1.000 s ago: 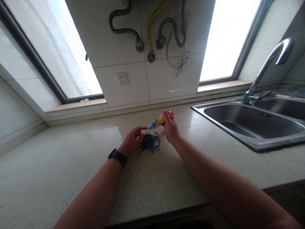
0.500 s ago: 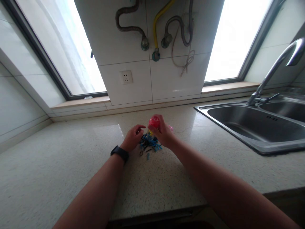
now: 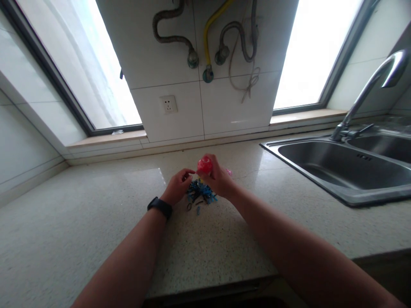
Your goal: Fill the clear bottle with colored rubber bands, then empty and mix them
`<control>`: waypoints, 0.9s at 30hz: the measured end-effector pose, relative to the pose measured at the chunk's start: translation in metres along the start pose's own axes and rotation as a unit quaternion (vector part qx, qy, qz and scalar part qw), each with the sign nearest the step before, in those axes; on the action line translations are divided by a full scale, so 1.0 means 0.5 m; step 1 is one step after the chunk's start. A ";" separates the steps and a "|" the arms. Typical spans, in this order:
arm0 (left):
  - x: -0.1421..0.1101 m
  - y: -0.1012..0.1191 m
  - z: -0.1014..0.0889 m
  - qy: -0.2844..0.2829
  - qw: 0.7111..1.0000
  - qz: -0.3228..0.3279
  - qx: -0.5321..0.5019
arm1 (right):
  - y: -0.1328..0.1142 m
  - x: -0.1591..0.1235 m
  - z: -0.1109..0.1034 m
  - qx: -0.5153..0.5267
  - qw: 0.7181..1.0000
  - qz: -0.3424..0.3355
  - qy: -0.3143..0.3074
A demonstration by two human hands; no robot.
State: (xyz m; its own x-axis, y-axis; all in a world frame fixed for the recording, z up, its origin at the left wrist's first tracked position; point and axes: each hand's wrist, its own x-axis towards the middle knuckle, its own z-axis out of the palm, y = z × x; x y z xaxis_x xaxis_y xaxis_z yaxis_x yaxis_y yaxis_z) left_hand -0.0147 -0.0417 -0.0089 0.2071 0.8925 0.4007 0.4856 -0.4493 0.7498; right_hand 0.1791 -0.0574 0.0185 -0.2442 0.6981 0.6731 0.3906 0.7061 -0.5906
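My right hand (image 3: 219, 177) is closed around a small, shiny container with a rounded red top (image 3: 204, 165); its lower part looks clear with some yellow and is partly hidden by my fingers. Just beneath it, a loose pile of blue and black bands or strips (image 3: 202, 193) lies on the countertop. My left hand (image 3: 178, 185), with a dark band on the wrist, rests at the pile's left side. Its fingers are loosely bent and apart, the index pointing toward the red top. In front of the pile lie a small dark ring (image 3: 189, 206) and a blue piece (image 3: 198, 210).
Something small and pink (image 3: 229, 172) lies behind my right hand on the speckled countertop (image 3: 96, 214). To the right is a steel double sink (image 3: 321, 171) with a tall faucet (image 3: 362, 94). Hoses, valves and a wall socket (image 3: 168, 104) are on the tiled wall ahead.
The red-topped container has tipped slightly and sits a little lower and further left in my right hand. My left hand has hardly moved. The whole view has shifted slightly.
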 end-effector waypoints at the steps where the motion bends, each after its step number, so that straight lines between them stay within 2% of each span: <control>1: 0.000 0.000 0.000 -0.001 1.000 0.004 0.001 | 0.001 -0.001 0.001 0.004 1.000 0.000 0.014; 6: 0.001 -0.003 0.001 0.006 1.000 -0.008 0.010 | 0.013 -0.001 0.005 0.002 0.998 0.035 -0.046; 14: 0.000 -0.004 0.001 0.007 1.000 0.011 0.010 | -0.014 0.001 -0.015 0.024 0.999 -0.013 0.039; 16: 0.000 -0.002 0.001 0.007 1.000 0.003 0.011 | -0.008 -0.002 -0.010 0.034 0.999 -0.005 0.029; 19: 0.001 -0.002 0.000 0.004 1.000 -0.012 0.006 | 0.005 -0.006 0.002 0.030 0.998 0.008 -0.046; 20: 0.001 -0.002 0.000 0.003 1.000 -0.013 0.006 | 0.008 -0.006 0.006 0.032 0.998 0.008 -0.048; 24: 0.001 -0.004 -0.001 -0.001 1.000 -0.008 0.018 | 0.018 -0.005 0.013 0.040 0.999 0.009 0.014; 27: 0.000 -0.002 -0.002 0.001 1.000 -0.011 0.021 | 0.033 -0.004 0.015 0.024 0.999 0.007 -0.020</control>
State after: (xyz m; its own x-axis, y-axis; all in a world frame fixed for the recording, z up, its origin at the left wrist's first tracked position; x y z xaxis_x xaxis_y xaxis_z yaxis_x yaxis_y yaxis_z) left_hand -0.0160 -0.0415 -0.0089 0.1944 0.9022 0.3851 0.5250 -0.4274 0.7360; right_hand 0.1792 -0.0459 0.0040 -0.2746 0.7121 0.6462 0.3525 0.6998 -0.6213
